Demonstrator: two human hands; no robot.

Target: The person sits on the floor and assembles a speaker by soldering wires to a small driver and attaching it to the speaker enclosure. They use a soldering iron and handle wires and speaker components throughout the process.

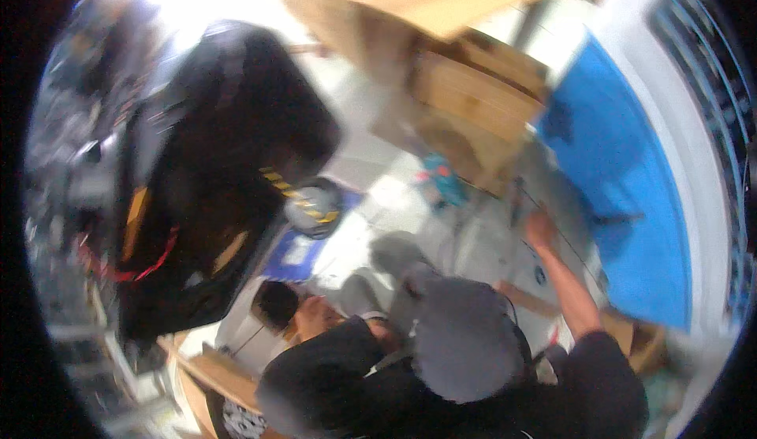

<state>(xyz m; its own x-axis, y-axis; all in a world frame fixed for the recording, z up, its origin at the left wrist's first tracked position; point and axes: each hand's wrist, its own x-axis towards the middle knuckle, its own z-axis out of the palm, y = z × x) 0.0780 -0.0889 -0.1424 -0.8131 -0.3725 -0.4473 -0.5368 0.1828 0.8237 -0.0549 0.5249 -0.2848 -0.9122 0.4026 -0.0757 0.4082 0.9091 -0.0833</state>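
Neither my left hand nor my right hand shows. Close in front of me, another person in a grey cap and black shirt bends low over the floor, seen from above and behind. That person's left hand is beside a dark, rough-topped block; whether it grips the block I cannot tell. The other person's right hand reaches far out over the pale tiles, next to a thin dark tool-like thing, smeared by motion. Farther up lies a teal and red object, its kind too blurred to name.
A bulky black plastic-covered object stands at left. Near it are a round grey thing with yellow-black striping and a blue sheet. Open cardboard boxes stand at the far side. A blue panel borders the right.
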